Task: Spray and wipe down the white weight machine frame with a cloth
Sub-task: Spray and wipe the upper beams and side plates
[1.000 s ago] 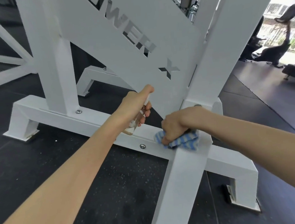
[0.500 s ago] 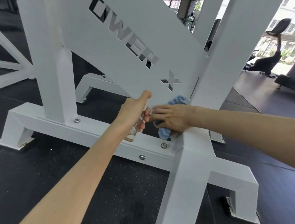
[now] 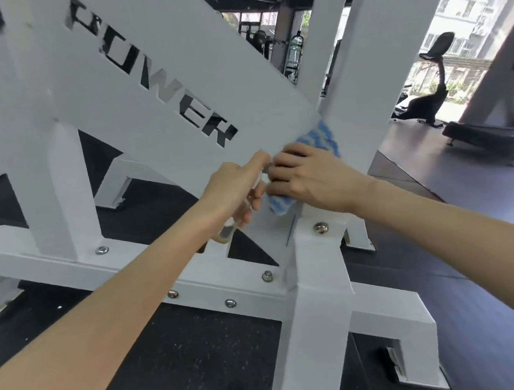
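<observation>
The white weight machine frame (image 3: 151, 43) fills the view, with a slanted panel cut with the letters POWER. My right hand (image 3: 306, 178) presses a blue-and-white striped cloth (image 3: 317, 139) flat against the lower end of that panel, beside a white upright. The cloth shows above and below my fingers. My left hand (image 3: 233, 187) is closed around a small clear spray bottle (image 3: 226, 232), whose base sticks out below my palm. The two hands touch.
A bolted white base beam (image 3: 71, 268) runs across the black rubber floor (image 3: 185, 360), with a foot at the lower right (image 3: 415, 345). An exercise bike (image 3: 426, 101) and other gym equipment stand in the bright background at right.
My right hand has carried the cloth from the base beam joint up onto the slanted panel. The left hand with the bottle has stayed about where it was. The view has tilted upward.
</observation>
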`<state>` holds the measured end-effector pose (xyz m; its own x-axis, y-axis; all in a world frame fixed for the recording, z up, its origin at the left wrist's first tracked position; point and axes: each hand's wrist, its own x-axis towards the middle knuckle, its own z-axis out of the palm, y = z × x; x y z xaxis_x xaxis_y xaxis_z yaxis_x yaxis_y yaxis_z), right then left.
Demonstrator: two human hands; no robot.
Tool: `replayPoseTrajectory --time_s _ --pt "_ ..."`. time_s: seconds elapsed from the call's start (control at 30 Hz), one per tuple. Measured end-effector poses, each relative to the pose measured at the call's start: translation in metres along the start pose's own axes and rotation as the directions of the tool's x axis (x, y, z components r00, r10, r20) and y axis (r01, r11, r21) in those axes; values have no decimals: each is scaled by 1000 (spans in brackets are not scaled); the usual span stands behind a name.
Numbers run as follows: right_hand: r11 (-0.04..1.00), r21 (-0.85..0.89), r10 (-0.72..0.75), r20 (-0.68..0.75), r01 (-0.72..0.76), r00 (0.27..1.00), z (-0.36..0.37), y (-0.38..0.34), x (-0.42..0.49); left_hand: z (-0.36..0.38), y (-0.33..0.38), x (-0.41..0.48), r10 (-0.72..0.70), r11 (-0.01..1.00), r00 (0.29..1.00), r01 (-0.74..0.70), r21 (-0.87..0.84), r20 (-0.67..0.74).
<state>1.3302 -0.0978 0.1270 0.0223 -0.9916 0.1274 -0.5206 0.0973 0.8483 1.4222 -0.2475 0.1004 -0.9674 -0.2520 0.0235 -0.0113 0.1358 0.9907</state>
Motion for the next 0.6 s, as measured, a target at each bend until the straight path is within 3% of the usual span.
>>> replayPoseTrajectory --time_s 0.13,0.23,0.3,0.4,0.47,0.53,0.6 --pt "955 -132 237 -203 -267 950 -21 39 -20 10 17 17 45 999 999 -45 11 15" --pt "885 -55 427 -300 -462 853 -16 44 -41 15 26 25 8 999 1000 -8 -51 -6" --pt "914 6 400 -190 -406 897 -1 15 -53 19 28 22 -14 997 999 11 -75 -38" --pt "980 67 190 2 -189 982 11 -21 -76 29 29 11 -32 997 998 28 -67 -54" --pt "982 11 190 -49 -190 980 9 -12 -87 32 25 0 -45 999 996 42 -34 -74" --pt "907 -7 411 -213 -422 887 3 8 -90 33 17 -10 -50 998 993 54 33 -105" --pt "816 103 571 -302 -569 764 4 16 -97 42 11 -22 -70 995 985 81 60 -157"
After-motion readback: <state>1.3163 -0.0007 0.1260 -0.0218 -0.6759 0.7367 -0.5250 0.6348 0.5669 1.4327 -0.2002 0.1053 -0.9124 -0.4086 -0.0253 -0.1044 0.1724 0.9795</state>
